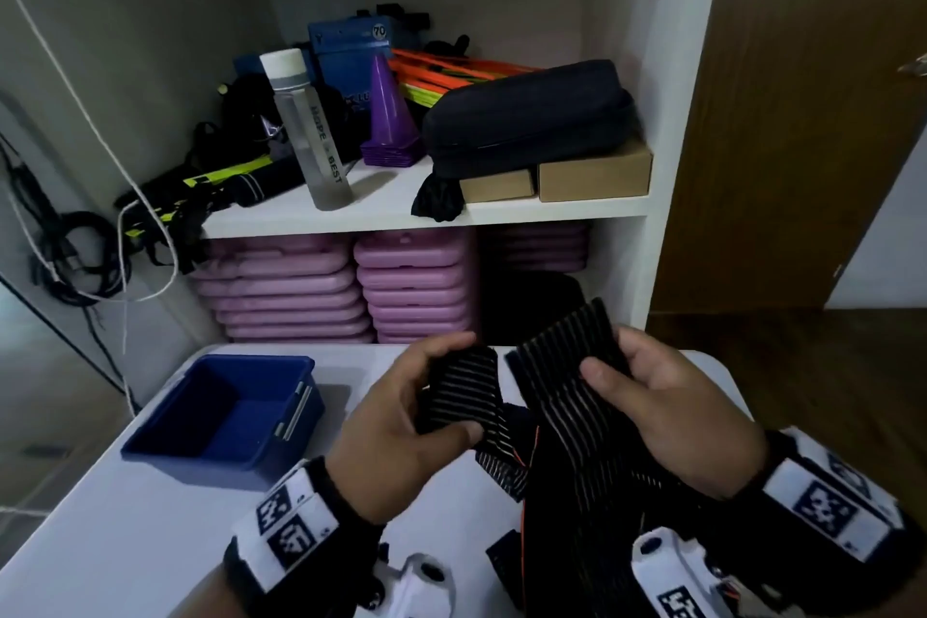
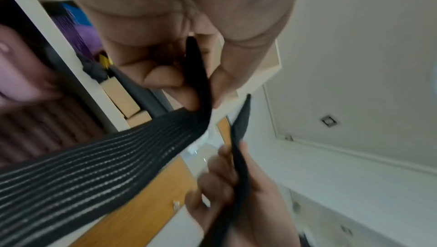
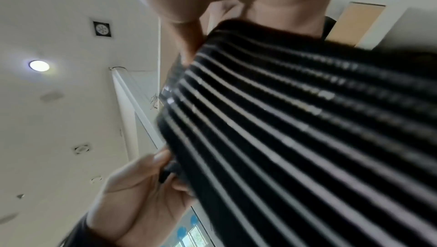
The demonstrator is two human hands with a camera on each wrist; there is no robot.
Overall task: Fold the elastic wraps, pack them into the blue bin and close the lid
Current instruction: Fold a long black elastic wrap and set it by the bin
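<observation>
A black elastic wrap with thin white stripes hangs above the white table, held by both hands. My left hand pinches a folded end of the wrap between thumb and fingers. My right hand grips the other, upright part of the wrap, thumb on its front. The rest of the wrap drapes down onto the table between my wrists. The blue bin stands open on the table to the left of my left hand, with nothing seen inside. Its lid is not in view.
Behind the table a white shelf unit holds a clear bottle, a purple cone, a dark pouch and cardboard boxes. Stacked pink pads fill the lower shelf. A wooden door stands at the right.
</observation>
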